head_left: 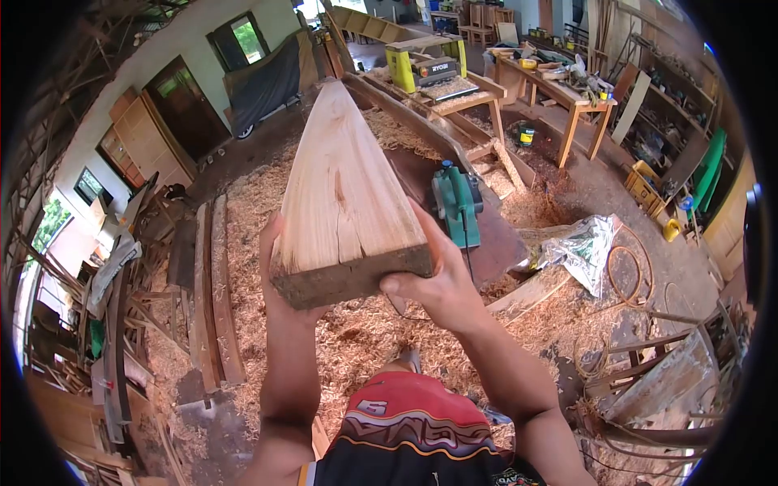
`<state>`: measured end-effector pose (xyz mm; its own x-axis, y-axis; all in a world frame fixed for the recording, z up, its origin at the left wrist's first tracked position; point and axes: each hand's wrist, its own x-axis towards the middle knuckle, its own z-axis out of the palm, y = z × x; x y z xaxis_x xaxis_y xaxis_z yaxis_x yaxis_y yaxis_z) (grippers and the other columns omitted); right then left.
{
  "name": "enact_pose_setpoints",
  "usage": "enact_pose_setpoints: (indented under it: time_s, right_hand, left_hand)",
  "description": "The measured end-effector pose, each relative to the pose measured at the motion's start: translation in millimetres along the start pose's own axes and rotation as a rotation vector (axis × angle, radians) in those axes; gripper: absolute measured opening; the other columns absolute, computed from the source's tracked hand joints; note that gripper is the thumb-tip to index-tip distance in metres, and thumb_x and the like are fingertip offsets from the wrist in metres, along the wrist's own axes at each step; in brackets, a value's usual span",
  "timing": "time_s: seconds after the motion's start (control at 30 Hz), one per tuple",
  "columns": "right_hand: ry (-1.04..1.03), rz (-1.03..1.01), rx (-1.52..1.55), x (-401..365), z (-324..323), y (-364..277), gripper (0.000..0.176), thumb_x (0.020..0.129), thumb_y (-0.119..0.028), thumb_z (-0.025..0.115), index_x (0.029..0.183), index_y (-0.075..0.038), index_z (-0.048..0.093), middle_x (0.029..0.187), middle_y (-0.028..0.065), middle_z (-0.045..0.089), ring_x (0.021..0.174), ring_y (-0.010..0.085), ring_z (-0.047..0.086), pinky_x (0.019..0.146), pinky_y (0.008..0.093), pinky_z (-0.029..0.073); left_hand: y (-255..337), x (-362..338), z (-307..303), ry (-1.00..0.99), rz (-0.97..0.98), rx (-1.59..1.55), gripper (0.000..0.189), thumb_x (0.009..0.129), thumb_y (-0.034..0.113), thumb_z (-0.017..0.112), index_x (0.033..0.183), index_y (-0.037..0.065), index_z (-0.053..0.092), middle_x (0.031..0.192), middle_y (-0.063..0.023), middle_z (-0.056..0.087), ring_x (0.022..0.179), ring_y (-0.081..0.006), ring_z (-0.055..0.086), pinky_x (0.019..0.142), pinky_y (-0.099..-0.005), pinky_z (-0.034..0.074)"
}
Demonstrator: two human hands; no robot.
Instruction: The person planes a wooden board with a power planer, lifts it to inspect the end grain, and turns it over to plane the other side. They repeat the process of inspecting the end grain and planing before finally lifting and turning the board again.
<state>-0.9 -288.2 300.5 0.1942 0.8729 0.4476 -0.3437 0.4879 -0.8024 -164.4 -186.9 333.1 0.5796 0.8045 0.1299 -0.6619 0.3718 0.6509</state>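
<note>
A thick wooden plank (339, 182), pale and planed on its top face with a dark rough end, points away from me in the middle of the view. My left hand (279, 267) grips its left edge near the close end; most of those fingers are hidden beneath it. On the right corner my right hand (438, 279) is closed, thumb across the end face. A small crack runs in from the near end. Just right of the plank, a green electric hand planer (456, 206) rests on a dark board, apart from my hands.
Wood shavings (356, 356) cover the floor around me. Farther off stands a yellow-green thickness planer (425, 69) beside a cluttered workbench (559, 85). Long timbers (212, 292) lie at left; a silver sack (587, 247), a coiled hose (630, 271) and scrap wood are at right.
</note>
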Motion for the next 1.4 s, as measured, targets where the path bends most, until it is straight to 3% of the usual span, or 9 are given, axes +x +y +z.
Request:
enact_pose_setpoints:
  time_s: [0.53,0.73,0.8,0.93,1.07,1.13,1.23,1.27,1.4]
  right_hand:
    - [-0.012,0.031,0.060,8.7,1.1,-17.0,0.101,0.073,0.003,0.081,0.153,0.008,0.018,0.143,0.0133,0.049,0.128,0.0163,0.048,0.107,0.0305,0.039]
    - [-0.064,0.186,0.262,-6.8,-35.7,6.9,0.093,0.088,-0.043,0.073,0.154,0.001,0.025,0.149,0.0134,0.045,0.136,0.0222,0.045,0.112,0.0379,0.038]
    - [0.029,0.390,0.289,-15.6,-37.3,11.5,0.089,0.094,-0.071,0.042,0.154,-0.006,0.029,0.151,0.0114,0.044,0.135,0.0254,0.047,0.109,0.0427,0.042]
    - [0.250,0.795,0.264,-104.9,-102.9,106.7,0.062,0.086,-0.029,0.071,0.137,-0.001,0.049,0.121,0.0116,0.064,0.110,0.0219,0.063,0.096,0.0382,0.052]
    - [0.272,0.827,-0.313,-199.3,-150.9,145.4,0.060,0.080,-0.028,0.075,0.131,0.000,0.057,0.117,0.0111,0.067,0.107,0.0202,0.061,0.095,0.0336,0.048]
    - [0.257,0.907,-0.745,-238.4,-151.0,132.2,0.060,0.078,-0.030,0.076,0.127,-0.002,0.056,0.110,0.0167,0.069,0.100,0.0267,0.066,0.089,0.0379,0.051]
    - [0.247,1.091,-1.093,-256.4,-109.5,42.8,0.054,0.073,-0.026,0.077,0.117,-0.005,0.055,0.103,0.0227,0.068,0.094,0.0381,0.067,0.079,0.0472,0.053]
    - [0.275,1.096,-1.155,-276.3,-104.7,35.0,0.053,0.073,-0.025,0.078,0.116,-0.005,0.054,0.102,0.0213,0.068,0.095,0.0391,0.066,0.079,0.0482,0.052]
    - [0.418,1.205,-1.253,-352.9,-97.2,-7.0,0.051,0.074,-0.021,0.077,0.117,-0.008,0.054,0.107,0.0157,0.065,0.102,0.0382,0.063,0.086,0.0476,0.051]
  left_hand:
    - [3.2,6.7,6.3,0.017,0.052,0.098,0.054,0.096,0.046,0.054,0.132,0.005,0.056,0.124,-0.0133,0.064,0.111,-0.0265,0.064,0.096,-0.0439,0.051]
    - [-10.7,8.3,-17.5,0.115,-0.028,0.090,0.064,0.095,0.047,0.052,0.139,0.000,0.048,0.130,-0.0171,0.060,0.115,-0.0308,0.062,0.099,-0.0477,0.051]
    - [-35.7,-12.0,-67.3,0.090,-0.143,0.074,0.071,0.093,0.044,0.053,0.144,-0.003,0.038,0.136,-0.0215,0.054,0.120,-0.0340,0.059,0.102,-0.0499,0.050]
    - [-132.0,-52.1,-157.1,0.230,-0.596,0.212,0.073,0.086,0.031,0.058,0.145,-0.006,0.035,0.138,-0.0233,0.052,0.123,-0.0367,0.056,0.105,-0.0494,0.048]
    - [-202.0,-63.5,-244.9,-0.078,-1.128,0.518,0.064,0.085,0.019,0.070,0.141,-0.001,0.047,0.137,-0.0121,0.058,0.126,-0.0262,0.055,0.106,-0.0418,0.045]
    - [-210.4,-46.8,-226.8,-0.360,-1.126,1.129,0.057,0.084,0.014,0.071,0.135,-0.002,0.054,0.129,-0.0146,0.064,0.122,-0.0263,0.058,0.098,-0.0394,0.048]
    - [-251.7,-9.5,-273.7,-0.227,-0.704,1.516,0.049,0.086,0.016,0.068,0.131,-0.002,0.057,0.121,-0.0183,0.067,0.109,-0.0284,0.064,0.089,-0.0393,0.050]
    - [-292.8,12.7,-360.3,-0.073,-0.418,1.366,0.041,0.090,0.018,0.063,0.126,-0.002,0.059,0.113,-0.0209,0.068,0.098,-0.0306,0.066,0.082,-0.0408,0.050]
    - [-266.1,126.8,-251.5,0.318,-0.177,1.138,0.034,0.100,0.033,0.055,0.108,0.001,0.053,0.101,-0.0080,0.060,0.088,-0.0187,0.055,0.080,-0.0345,0.047]
